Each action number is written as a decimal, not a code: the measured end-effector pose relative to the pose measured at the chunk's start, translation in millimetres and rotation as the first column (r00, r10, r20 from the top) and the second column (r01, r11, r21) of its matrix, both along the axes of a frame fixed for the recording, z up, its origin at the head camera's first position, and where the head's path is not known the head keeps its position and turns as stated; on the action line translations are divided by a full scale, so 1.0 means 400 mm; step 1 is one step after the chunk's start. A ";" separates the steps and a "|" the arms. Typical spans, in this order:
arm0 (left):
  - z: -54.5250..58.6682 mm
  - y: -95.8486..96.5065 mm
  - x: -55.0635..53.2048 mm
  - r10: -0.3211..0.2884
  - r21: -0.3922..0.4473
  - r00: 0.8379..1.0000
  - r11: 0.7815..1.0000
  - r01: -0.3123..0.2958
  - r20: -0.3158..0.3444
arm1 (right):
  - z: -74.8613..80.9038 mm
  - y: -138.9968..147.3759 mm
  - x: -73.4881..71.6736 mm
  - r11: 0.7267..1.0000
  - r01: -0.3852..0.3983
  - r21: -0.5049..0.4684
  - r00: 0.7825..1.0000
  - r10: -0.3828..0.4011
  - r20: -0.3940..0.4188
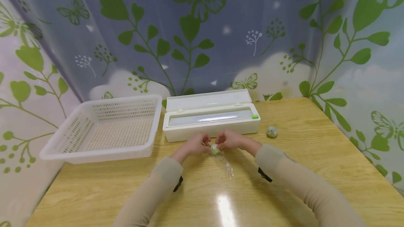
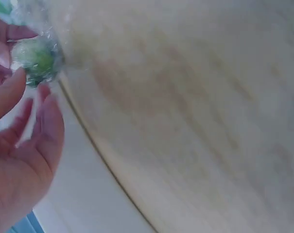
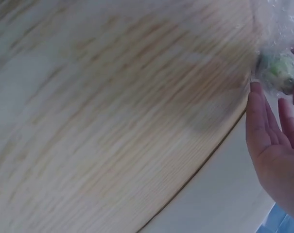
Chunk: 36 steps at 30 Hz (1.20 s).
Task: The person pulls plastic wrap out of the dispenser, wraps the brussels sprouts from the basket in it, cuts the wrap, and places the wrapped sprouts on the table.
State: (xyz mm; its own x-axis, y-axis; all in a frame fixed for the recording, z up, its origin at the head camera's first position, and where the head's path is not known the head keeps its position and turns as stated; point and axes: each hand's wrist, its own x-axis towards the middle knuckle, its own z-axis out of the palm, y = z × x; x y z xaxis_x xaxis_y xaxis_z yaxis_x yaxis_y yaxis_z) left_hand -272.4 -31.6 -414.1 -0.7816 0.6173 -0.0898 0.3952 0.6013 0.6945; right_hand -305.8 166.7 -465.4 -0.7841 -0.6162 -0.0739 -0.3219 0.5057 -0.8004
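Observation:
Between both hands is a small round green item wrapped in cling film [image 1: 215, 149], its exact kind blurred by the wrinkled film. A loose tail of clear film [image 1: 228, 168] trails from it toward the person. My left hand [image 1: 199, 143] holds it from the left, thumb and fingertips at the film. From the right, my right hand [image 1: 229, 139] pinches it with bent fingers. The wrapped item [image 2: 36, 60] shows bright green in the left wrist view. In the right wrist view, the wrapped item [image 3: 278, 73] has a pale end with a dark spot.
Just behind the hands stands a white cling film dispenser [image 1: 211, 129], lid raised, a film roll [image 1: 211, 117] inside and a green slider [image 1: 254, 116] at its right end. Another wrapped ball [image 1: 271, 131] lies to the right. A white perforated basket [image 1: 107, 155] stands at left on the wooden table.

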 end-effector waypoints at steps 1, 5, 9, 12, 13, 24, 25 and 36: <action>0.000 0.003 0.000 0.015 -0.012 1.000 1.000 -0.015 0.008 | -0.034 0.008 -0.024 1.000 0.009 0.014 1.000 -0.009 0.012; 0.000 0.012 0.003 0.035 -0.061 0.998 0.998 -0.031 0.059 | -0.100 0.033 -0.071 0.996 0.003 0.092 1.000 -0.004 0.011; 0.007 0.016 0.005 0.013 -0.040 0.994 0.999 -0.009 0.108 | -0.011 0.023 -0.017 0.987 -0.074 0.140 0.996 0.079 -0.029; 0.014 0.015 -0.001 0.006 -0.011 0.996 1.000 -0.005 0.091 | 0.104 -0.008 0.048 0.984 -0.057 0.170 0.998 0.053 0.024; 0.015 0.014 -0.004 0.009 -0.006 0.997 1.000 -0.009 0.072 | 0.136 -0.019 0.064 0.982 -0.041 0.184 0.999 0.035 0.037; 0.013 0.024 -0.013 -0.002 0.044 1.000 0.999 0.003 -0.027 | -0.070 0.005 -0.072 0.993 -0.085 0.088 0.979 0.099 -0.180; 0.012 0.025 -0.013 0.003 0.043 1.000 0.999 -0.002 -0.025 | -0.040 0.000 -0.054 0.991 -0.076 0.109 0.981 0.094 -0.168; -0.020 0.031 0.004 0.023 -0.005 0.999 1.000 -0.022 0.030 | 0.114 -0.029 0.111 0.981 -0.021 0.190 0.975 0.062 -0.212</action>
